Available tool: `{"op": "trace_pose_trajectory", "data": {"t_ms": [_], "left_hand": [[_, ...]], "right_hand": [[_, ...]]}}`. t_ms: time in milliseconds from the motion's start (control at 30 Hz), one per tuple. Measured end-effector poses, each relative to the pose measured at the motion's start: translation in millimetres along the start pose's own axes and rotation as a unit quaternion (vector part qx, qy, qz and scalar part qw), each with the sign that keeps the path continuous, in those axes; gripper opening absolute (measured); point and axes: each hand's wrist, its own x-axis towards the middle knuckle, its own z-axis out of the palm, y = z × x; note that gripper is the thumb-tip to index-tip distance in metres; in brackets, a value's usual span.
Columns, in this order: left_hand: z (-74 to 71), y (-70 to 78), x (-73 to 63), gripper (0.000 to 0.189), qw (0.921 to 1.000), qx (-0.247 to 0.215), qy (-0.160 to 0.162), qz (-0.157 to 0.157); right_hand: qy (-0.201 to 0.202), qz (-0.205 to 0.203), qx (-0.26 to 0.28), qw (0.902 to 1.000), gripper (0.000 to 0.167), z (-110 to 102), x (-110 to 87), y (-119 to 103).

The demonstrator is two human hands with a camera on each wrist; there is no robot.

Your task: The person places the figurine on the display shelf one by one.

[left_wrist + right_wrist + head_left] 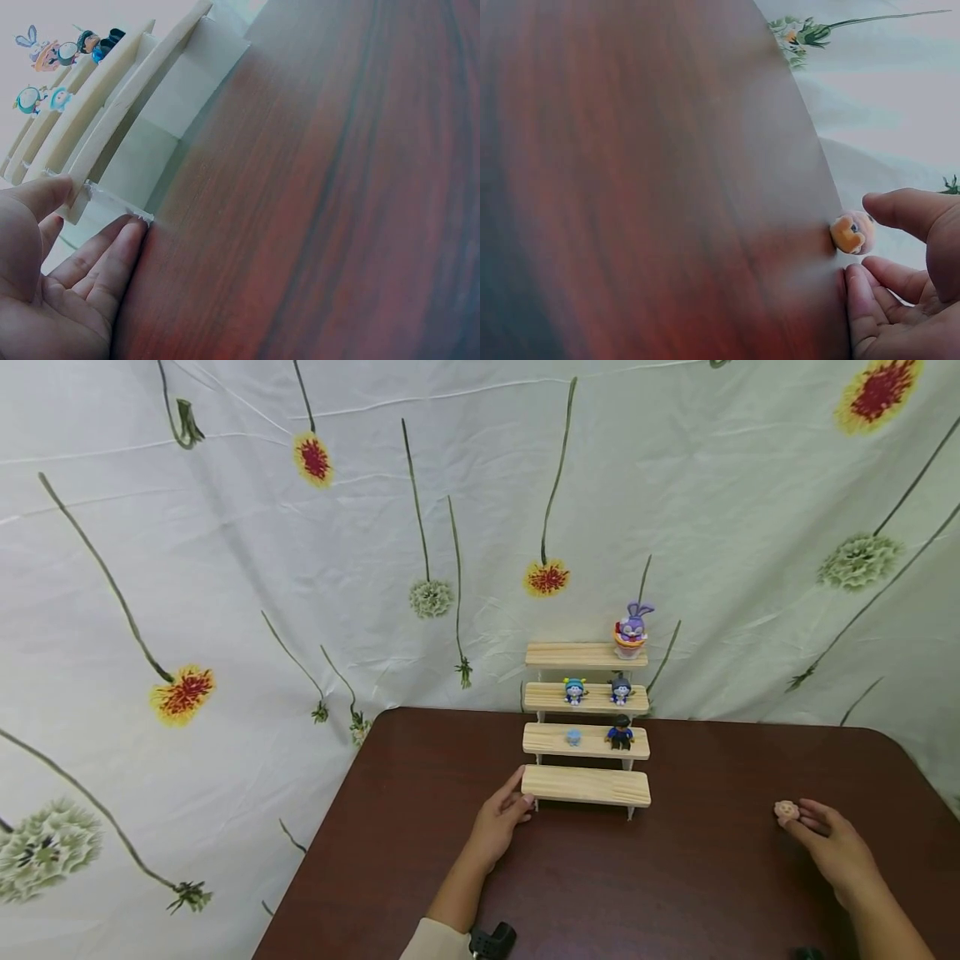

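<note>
A four-step wooden display stand (585, 785) with pale planks stands on the table. My left hand (497, 820) holds the left end of its lowest plank. In the left wrist view the thumb lies against the plank end and the fingers touch the clear side support (120, 201). On the right, a small round pale figurine (786, 811) with an orange part sits on the table. My right hand (832, 843) is beside it. The right wrist view shows thumb and fingertips spread around the figurine (853, 232), with small gaps.
A purple rabbit figure (631, 631) sits on the top step. Two small blue-and-white figures, one (574, 691) with a green-yellow top, stand below. The third step bears a tiny light-blue piece (573, 737) and a dark-haired toy figure (620, 733). Flowered cloth (360, 543) hangs behind the dark table (420, 760).
</note>
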Motion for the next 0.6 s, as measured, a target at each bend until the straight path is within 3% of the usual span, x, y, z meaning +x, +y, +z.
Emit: {"op": "trace_pose_trajectory", "data": {"t_ms": [400, 600], "left_hand": [[-0.9, -0.8, 0.9, 0.06, 1.0, 0.008, -0.005, 0.001], [-1.7, -1.8, 0.1, 0.06, 0.9999, 0.012, -0.005, -0.002]], "right_hand": [[-0.002, 0.001, 0.002, 1.0, 0.088, -1.8, 5.4, 0.8], [-0.018, 0.028, 0.024, 0.9992, 0.093, -3.3, 7.7, -3.7]]}}
